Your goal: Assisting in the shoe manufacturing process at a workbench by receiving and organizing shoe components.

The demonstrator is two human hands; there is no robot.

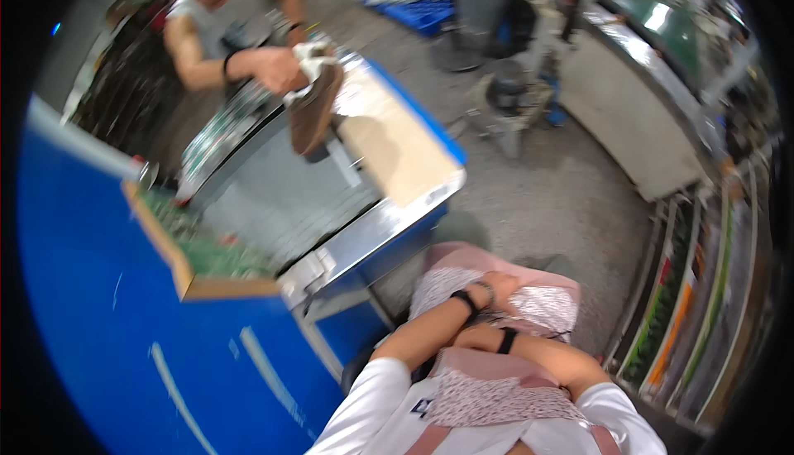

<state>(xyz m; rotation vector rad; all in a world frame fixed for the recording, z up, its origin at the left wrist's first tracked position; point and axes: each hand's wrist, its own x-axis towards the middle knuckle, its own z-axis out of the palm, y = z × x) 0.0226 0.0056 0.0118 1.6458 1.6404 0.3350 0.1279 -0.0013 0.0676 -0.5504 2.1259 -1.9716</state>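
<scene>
My left hand (496, 291) lies over my lap on a pink patterned apron (542, 302), its fingers loosely laid out, with nothing seen in it. Crossing beneath the left forearm, my right hand (478, 337) rests on the apron too, its fingers hidden. Both wrists wear black bands. Ahead and to the left, another person's hand (277, 70) holds up a brown shoe (316, 116) with a whitish lining, above a worktable's grey surface (273, 186). The shoe is apart from my hands.
A tan board (389, 141) covers the worktable's right part. A blue panel (107, 289) fills the left, beside a cardboard-edged tray (227, 288) of green material. At right stand a machine with a pale side (628, 116) and a slatted rack (686, 323). A blue crate (426, 15) lies farther back.
</scene>
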